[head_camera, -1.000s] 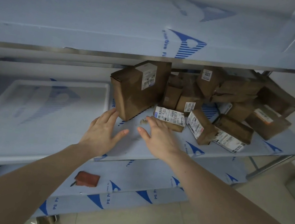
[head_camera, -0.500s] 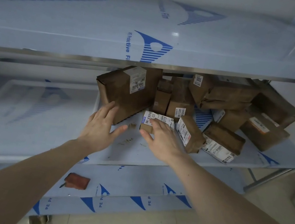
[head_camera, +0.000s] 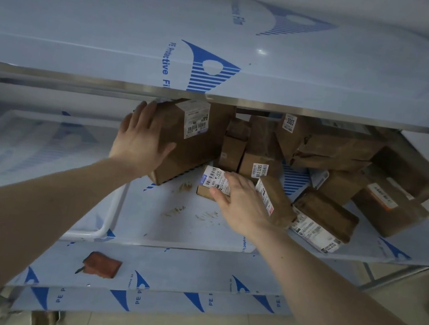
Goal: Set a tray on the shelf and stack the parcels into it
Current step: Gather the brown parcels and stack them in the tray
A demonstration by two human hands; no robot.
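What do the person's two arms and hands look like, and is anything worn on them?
Both arms are bare along all of their visible length: no sleeve shows on either. The left hand and the right hand wear no gloves. No ring, watch, bracelet or other marking shows on the hands or wrists. The fingernails look short and unpainted, as far as this dim view lets one tell.

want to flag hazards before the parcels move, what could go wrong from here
The big tilted box under the left hand leans on neighbouring parcels, so pulling it may topple them. The right hand lies flat on the small labelled parcel, a weak grip. The tray overhangs the shelf edge and could tip when loaded.
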